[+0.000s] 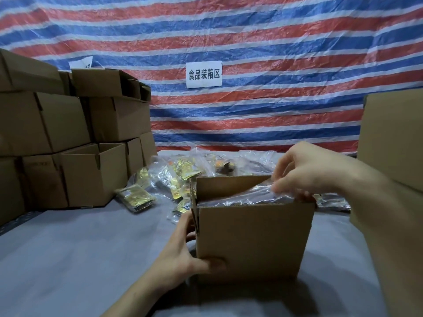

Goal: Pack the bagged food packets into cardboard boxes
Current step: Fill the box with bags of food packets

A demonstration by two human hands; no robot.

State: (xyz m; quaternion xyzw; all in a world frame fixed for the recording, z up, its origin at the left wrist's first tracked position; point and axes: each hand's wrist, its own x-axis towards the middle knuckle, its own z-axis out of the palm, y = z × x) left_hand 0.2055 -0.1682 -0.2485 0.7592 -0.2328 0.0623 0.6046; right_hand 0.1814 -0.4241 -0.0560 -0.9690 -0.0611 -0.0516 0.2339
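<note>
An open cardboard box (254, 239) stands on the grey table in front of me. My left hand (183, 252) grips its lower left corner, thumb on the front face. A clear plastic bag of food packets (240, 195) lies in the box's mouth, its top edge sticking out. My right hand (306, 170) pinches that bag's upper edge at the box's right rim. Behind the box lies a loose pile of bagged food packets (174, 175), clear bags with gold and dark sachets inside.
Stacked cardboard boxes (75, 138) fill the left side of the table. A tall cardboard box (393, 138) stands at the right. A striped red, white and blue tarp with a white sign (204, 74) hangs behind. Grey table surface (80, 259) lies at front left.
</note>
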